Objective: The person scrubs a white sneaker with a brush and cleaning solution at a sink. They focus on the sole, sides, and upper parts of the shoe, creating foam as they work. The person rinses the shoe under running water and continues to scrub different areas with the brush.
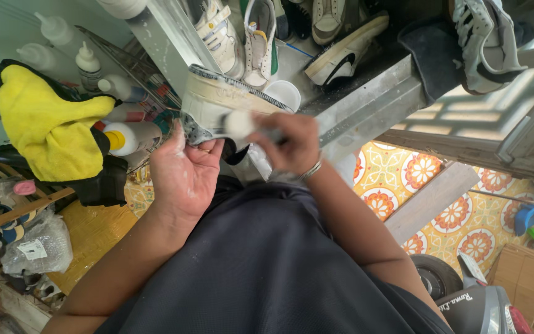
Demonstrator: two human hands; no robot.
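the left hand (183, 170) is wrapped under a white sneaker (217, 102), fingers closed on its underside, holding it over the person's lap in front of a metal trough (366, 93). the sneaker lies sole-edge up, its long axis running from the upper left toward the right, one end by the left thumb; which end is the toe cannot be told. the right hand (288, 142) is closed around a small round white brush (240, 124) pressed against the sneaker's side. other sneakers (242, 37) lie in the trough beyond. a yellow cloth (47, 127) and squeeze bottles (128, 137) sit just left of the left hand.
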